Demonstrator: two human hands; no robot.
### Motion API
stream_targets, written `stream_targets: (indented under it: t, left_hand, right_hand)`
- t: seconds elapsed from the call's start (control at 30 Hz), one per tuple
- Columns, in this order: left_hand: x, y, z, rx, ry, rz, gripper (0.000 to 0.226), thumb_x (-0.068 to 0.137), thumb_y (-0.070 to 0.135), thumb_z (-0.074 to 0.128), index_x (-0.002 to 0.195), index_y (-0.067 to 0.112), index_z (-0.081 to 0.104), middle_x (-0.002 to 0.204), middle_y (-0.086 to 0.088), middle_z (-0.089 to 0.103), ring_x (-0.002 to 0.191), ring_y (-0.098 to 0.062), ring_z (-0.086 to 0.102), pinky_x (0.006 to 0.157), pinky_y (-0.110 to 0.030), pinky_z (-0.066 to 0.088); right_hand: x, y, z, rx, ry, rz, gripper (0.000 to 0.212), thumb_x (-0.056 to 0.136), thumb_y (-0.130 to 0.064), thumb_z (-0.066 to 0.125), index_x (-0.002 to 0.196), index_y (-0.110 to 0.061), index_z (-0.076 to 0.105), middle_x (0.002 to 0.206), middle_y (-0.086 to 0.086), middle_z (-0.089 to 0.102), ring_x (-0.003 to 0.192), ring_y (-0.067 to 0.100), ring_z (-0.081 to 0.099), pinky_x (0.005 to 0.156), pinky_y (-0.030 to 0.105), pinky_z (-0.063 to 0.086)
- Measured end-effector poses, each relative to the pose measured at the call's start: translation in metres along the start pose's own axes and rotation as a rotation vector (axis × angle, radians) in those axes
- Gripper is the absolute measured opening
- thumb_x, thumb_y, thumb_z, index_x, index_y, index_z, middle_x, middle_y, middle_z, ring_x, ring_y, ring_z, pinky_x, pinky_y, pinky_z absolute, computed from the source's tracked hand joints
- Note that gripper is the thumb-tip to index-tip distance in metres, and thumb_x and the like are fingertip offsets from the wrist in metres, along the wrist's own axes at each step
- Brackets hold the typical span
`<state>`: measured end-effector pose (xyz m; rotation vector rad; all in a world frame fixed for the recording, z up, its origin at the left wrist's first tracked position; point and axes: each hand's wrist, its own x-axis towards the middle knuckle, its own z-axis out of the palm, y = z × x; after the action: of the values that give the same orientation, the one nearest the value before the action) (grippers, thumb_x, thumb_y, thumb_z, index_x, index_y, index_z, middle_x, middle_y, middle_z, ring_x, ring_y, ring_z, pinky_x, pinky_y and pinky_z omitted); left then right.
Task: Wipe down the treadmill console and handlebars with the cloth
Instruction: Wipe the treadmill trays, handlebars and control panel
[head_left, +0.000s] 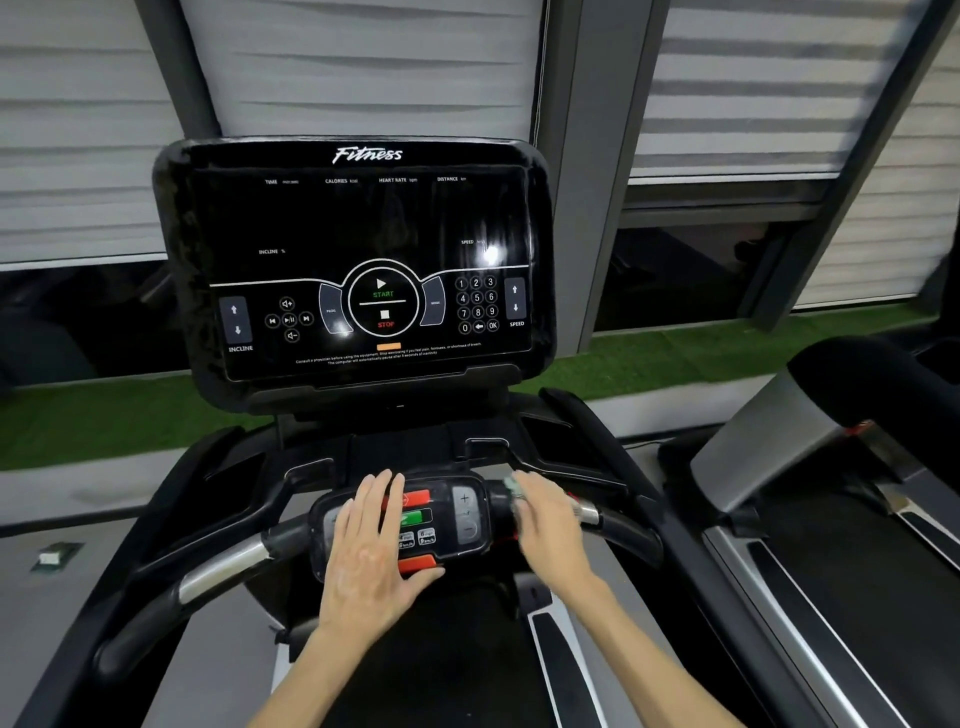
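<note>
Handlebar wipe in hand, judging by pose. Left grip (371, 540) lies flat, unclenched, on control pad (457, 519). Right grip (545, 525), blurred, seemingly flat, presses cloth (511, 488) onto handlebar (589, 514). Next: sweep outward beyond it.

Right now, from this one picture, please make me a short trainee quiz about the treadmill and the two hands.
1. True or false: the left hand lies flat on the small control panel.
2. Which word is printed above the dark screen? A Fitness, B Power, C Runner.
3. Fill in: the right hand is at the handlebar on the panel's ___ side.
Key: 1 true; 2 A; 3 right.
</note>
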<state>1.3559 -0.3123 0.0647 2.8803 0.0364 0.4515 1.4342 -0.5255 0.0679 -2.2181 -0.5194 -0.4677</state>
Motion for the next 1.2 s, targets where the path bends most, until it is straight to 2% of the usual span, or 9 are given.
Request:
stream_targets:
  t: [0.1, 0.2, 0.4, 0.5, 0.6, 0.8, 0.87, 1.07, 1.2]
  left_hand:
    - [0.000, 0.000, -0.002, -0.004, 0.009, -0.001, 0.126, 0.055, 0.059, 0.086, 0.153, 0.008, 0.025, 0.154, -0.010, 0.032, 0.145, -0.029, 0.026, 0.118, -0.045, 0.021]
    - [0.000, 0.002, -0.002, 0.005, 0.005, 0.005, 0.124, 0.056, 0.058, 0.086, 0.153, 0.008, 0.025, 0.155, -0.011, 0.032, 0.146, -0.029, 0.026, 0.118, -0.046, 0.022]
    - [0.000, 0.003, -0.003, -0.003, 0.009, -0.006, 0.123, 0.057, 0.056, 0.086, 0.152, 0.008, 0.025, 0.155, -0.012, 0.031, 0.146, -0.030, 0.026, 0.117, -0.048, 0.025]
    - [0.000, 0.003, -0.002, 0.015, 0.002, -0.012, 0.123, 0.058, 0.057, 0.086, 0.152, 0.008, 0.025, 0.155, -0.012, 0.032, 0.146, -0.030, 0.026, 0.118, -0.048, 0.024]
    - [0.000, 0.003, -0.002, 0.022, -0.001, -0.011, 0.123, 0.058, 0.058, 0.086, 0.152, 0.007, 0.025, 0.155, -0.012, 0.031, 0.146, -0.030, 0.025, 0.118, -0.046, 0.021]
    - [-0.001, 0.002, -0.003, 0.027, 0.008, -0.005, 0.123, 0.058, 0.058, 0.085, 0.153, 0.008, 0.025, 0.155, -0.012, 0.031, 0.146, -0.030, 0.026, 0.118, -0.046, 0.022]
    - [-0.001, 0.002, -0.004, 0.033, 0.004, 0.001, 0.123, 0.058, 0.058, 0.085, 0.153, 0.008, 0.024, 0.155, -0.012, 0.031, 0.145, -0.030, 0.027, 0.118, -0.047, 0.024]
    - [-0.002, 0.005, -0.002, 0.029, -0.001, -0.020, 0.126, 0.057, 0.061, 0.085, 0.153, 0.008, 0.024, 0.156, -0.011, 0.029, 0.146, -0.030, 0.025, 0.117, -0.046, 0.024]
    - [-0.002, 0.004, 0.000, 0.021, 0.008, -0.017, 0.127, 0.055, 0.061, 0.085, 0.153, 0.008, 0.024, 0.156, -0.011, 0.029, 0.146, -0.030, 0.025, 0.116, -0.047, 0.024]
  right_hand:
    - [0.001, -0.016, 0.006, 0.089, -0.082, -0.088, 0.039, 0.087, 0.004, 0.049, 0.120, -0.011, 0.061, 0.118, 0.000, 0.063, 0.114, 0.007, 0.052, 0.105, 0.017, 0.033]
    - [-0.011, 0.008, 0.005, 0.047, -0.126, -0.071, 0.052, 0.086, 0.003, 0.053, 0.135, -0.014, 0.053, 0.140, -0.003, 0.052, 0.134, 0.007, 0.039, 0.114, 0.026, 0.029]
    - [0.013, 0.002, -0.003, -0.010, -0.238, -0.105, 0.050, 0.077, 0.003, 0.060, 0.122, -0.017, 0.060, 0.119, -0.004, 0.063, 0.112, 0.014, 0.055, 0.101, 0.027, 0.041]
    - [0.037, 0.007, -0.018, 0.047, -0.508, 0.041, 0.049, 0.085, -0.006, 0.065, 0.130, -0.022, 0.058, 0.127, -0.005, 0.061, 0.119, 0.008, 0.053, 0.100, 0.014, 0.032]
    - [0.050, 0.012, -0.018, 0.065, -0.677, 0.073, 0.054, 0.085, -0.012, 0.064, 0.133, -0.033, 0.053, 0.127, -0.010, 0.060, 0.116, 0.007, 0.054, 0.103, 0.025, 0.040]
    - [-0.004, 0.005, 0.003, -0.122, -0.231, -0.128, 0.050, 0.083, -0.005, 0.053, 0.132, -0.013, 0.048, 0.129, 0.002, 0.055, 0.119, 0.019, 0.050, 0.101, 0.037, 0.040]
    - [-0.010, 0.011, 0.004, -0.128, -0.209, -0.129, 0.051, 0.083, -0.006, 0.049, 0.133, -0.010, 0.046, 0.131, 0.003, 0.052, 0.120, 0.020, 0.048, 0.101, 0.036, 0.039]
    - [-0.015, 0.033, -0.014, -0.134, -0.059, 0.115, 0.022, 0.088, -0.009, 0.038, 0.097, -0.029, 0.043, 0.092, -0.015, 0.046, 0.089, 0.013, 0.047, 0.081, 0.035, 0.039]
    - [-0.006, 0.003, 0.005, -0.189, -0.158, 0.084, 0.040, 0.093, -0.022, 0.030, 0.126, -0.016, 0.051, 0.126, -0.002, 0.054, 0.124, 0.020, 0.044, 0.108, 0.042, 0.027]
